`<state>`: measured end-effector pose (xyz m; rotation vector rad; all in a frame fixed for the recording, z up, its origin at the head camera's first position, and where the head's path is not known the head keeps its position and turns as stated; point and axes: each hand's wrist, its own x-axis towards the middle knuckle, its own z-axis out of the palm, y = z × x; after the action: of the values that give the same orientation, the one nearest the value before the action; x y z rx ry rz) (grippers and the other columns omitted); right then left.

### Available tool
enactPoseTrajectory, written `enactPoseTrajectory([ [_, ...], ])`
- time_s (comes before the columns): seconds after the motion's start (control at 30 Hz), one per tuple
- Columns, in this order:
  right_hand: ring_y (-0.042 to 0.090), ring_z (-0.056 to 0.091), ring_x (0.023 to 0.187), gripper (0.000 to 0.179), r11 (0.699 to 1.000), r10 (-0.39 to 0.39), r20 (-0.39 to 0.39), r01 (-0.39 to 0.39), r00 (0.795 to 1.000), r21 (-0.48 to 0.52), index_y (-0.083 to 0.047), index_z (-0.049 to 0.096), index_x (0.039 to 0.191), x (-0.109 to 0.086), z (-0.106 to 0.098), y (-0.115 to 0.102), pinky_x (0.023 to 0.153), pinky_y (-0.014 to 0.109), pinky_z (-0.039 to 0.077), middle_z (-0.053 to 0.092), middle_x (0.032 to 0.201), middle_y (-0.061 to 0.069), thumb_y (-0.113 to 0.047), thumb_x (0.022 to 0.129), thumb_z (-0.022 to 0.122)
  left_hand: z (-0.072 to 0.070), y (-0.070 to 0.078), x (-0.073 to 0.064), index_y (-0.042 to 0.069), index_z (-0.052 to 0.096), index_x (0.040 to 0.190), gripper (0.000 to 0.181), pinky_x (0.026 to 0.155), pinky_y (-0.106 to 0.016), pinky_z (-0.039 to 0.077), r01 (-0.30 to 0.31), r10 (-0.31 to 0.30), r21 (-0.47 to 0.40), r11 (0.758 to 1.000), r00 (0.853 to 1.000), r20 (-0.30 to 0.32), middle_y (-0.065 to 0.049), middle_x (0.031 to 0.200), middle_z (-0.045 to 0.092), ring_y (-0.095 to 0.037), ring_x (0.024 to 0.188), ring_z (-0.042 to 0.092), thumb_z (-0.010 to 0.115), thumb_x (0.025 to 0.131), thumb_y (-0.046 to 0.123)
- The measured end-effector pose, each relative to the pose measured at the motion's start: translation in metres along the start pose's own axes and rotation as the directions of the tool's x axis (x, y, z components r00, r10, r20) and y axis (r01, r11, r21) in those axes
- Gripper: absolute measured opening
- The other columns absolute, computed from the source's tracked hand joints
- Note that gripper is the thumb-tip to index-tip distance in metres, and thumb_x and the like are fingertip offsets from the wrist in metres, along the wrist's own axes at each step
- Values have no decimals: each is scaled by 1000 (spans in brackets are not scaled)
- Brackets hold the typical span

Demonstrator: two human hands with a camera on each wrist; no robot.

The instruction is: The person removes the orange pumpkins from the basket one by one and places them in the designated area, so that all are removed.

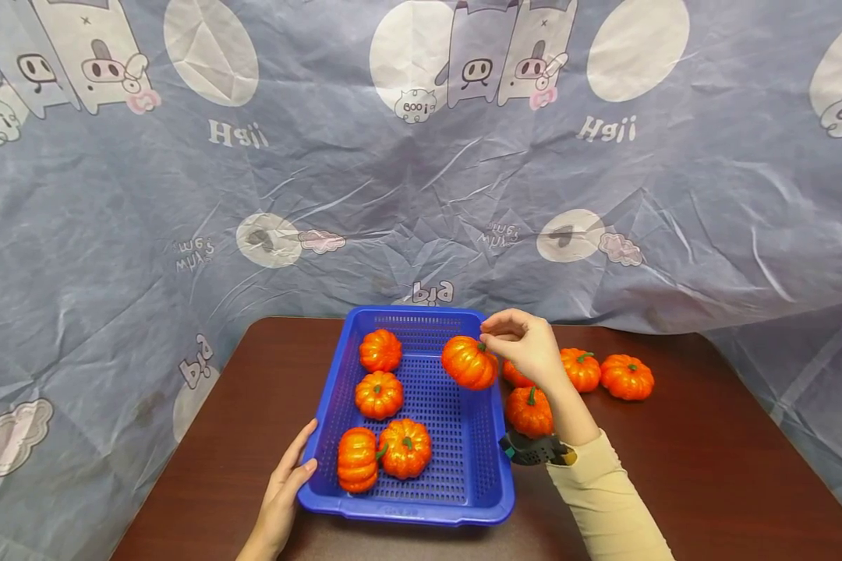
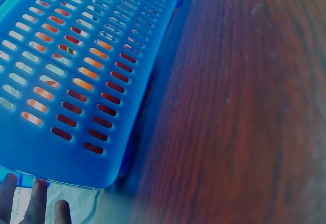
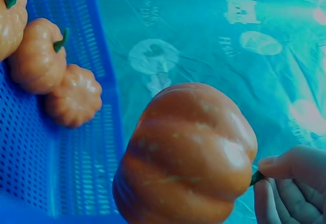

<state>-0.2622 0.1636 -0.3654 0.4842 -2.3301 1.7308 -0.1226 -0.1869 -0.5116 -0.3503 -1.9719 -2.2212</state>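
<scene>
From where I stand, the right hand (image 1: 529,351) has a pumpkin (image 1: 468,362) by its green stem, pinched between thumb and fingertips. The pumpkin hangs tilted from that pinch, just left of the fingers and over the far right part of a blue basket (image 1: 407,510). The left hand (image 1: 281,495) is well apart from it, at the near left corner of the basket, thumb and fingers spread, their tips against the outer edge of the rim.

Inside the basket are four more: a far pumpkin (image 1: 380,351) by the left wall, a small pumpkin (image 1: 379,395) just beside it, and, at the near end, a tipped pumpkin (image 1: 358,460) lying on its side, its stem pointing at an upright pumpkin (image 1: 406,448). Beyond the right wall sit loose pumpkins (image 1: 627,377), one partly hidden behind the right hand.

All this stands on a dark reddish-brown table (image 1: 673,467) with a wood grain. A creased grey-blue cloth (image 1: 365,179) hangs behind and to the sides, printed with cartoon pigs, pale ovals and lettering. A pale yellow sleeve (image 1: 603,499) covers the right forearm, with a black strap (image 1: 533,449) at the wrist.
</scene>
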Motion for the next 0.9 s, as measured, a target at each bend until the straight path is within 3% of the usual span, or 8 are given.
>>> enactPoseTrajectory([
  [0.23,10,67,72,19,995,-97,-101,98,990,6,7,66,93,-21,-26,-4,66,22,53,69,84,12,3,76,74,0,0,0,2,32,144,49,97,-16,35,-13,13,11,1000,1000,-1,-2,145,37,-5,125,41,41,96,3],
  [0.57,6,65,75,18,991,-131,-270,136,954,0,18,61,93,-54,-46,-21,68,17,51,69,83,-1,18,75,66,0,1,1,3,32,145,49,97,-16,36,-3,3,14,1000,1000,3,-3,146,36,-5,125,41,40,96,4],
  [0.9,5,66,76,22,995,-41,-462,80,886,65,15,64,94,-67,-67,36,69,15,51,69,81,-6,19,72,68,-1,0,0,2,29,146,50,98,-16,34,-23,22,2,1000,999,27,-3,147,35,-5,127,39,38,97,4],
])
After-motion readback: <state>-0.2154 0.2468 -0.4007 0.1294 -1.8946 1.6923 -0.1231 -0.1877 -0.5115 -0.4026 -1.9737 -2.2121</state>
